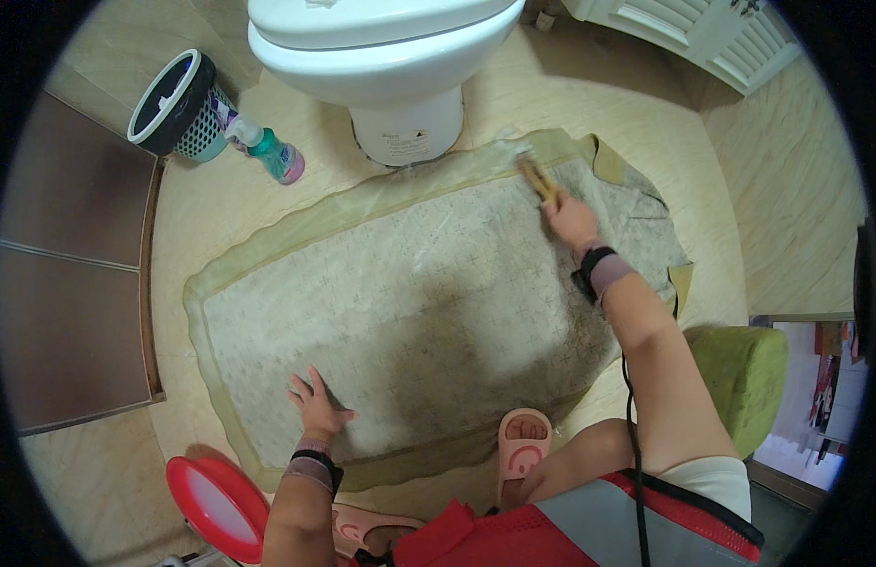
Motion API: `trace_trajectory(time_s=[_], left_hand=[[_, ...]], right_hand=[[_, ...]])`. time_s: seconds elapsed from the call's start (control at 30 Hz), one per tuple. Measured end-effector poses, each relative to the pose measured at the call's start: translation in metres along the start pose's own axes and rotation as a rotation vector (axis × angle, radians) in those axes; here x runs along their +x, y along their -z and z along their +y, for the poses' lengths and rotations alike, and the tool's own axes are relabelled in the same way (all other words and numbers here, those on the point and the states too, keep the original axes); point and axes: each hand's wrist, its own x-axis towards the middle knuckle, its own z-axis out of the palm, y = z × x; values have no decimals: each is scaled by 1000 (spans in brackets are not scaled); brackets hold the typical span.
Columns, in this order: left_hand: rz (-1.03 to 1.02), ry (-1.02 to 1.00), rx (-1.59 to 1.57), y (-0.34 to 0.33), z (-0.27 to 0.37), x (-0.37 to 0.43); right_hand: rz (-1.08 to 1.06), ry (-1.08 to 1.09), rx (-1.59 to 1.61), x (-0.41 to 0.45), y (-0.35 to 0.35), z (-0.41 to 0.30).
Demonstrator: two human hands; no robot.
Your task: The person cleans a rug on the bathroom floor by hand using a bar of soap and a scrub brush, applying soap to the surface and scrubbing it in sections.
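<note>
A wet, pale grey fabric mat (381, 305) with a cross pattern and a wide olive border lies spread on the tiled floor. Its right end is crumpled and partly folded over. My right hand (574, 220) grips the handle of a wooden scrub brush (537, 176), whose blurred head rests at the mat's upper border. Whitish foam shows around the bristles. Lower left, my left hand (319, 410) is set down on the mat with its fingers spread and nothing in it.
A white toilet (409, 78) stands beyond the mat. Left of it are a spray bottle (278, 157) and a waste bin (197, 120). A red basin (218, 507) sits lower left, a green padded stool (739, 383) at right. A black cable (630, 418) hangs beside my right arm.
</note>
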Motion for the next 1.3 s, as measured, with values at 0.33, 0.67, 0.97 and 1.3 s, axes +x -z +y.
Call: trace_trajectory(time_s=[0.33, 0.67, 0.97, 1.3], left_hand=[[16, -11, 9, -8, -8, 1], [37, -10, 10, -14, -20, 7], [23, -13, 20, -7, -11, 5], [35, -52, 17, -4, -9, 7]], right_hand=[[-220, 515, -199, -54, -51, -40], [-322, 482, -4, -95, -85, -51], [-30, 78, -38, -47, -5, 11], [-70, 180, -43, -53, -4, 31]])
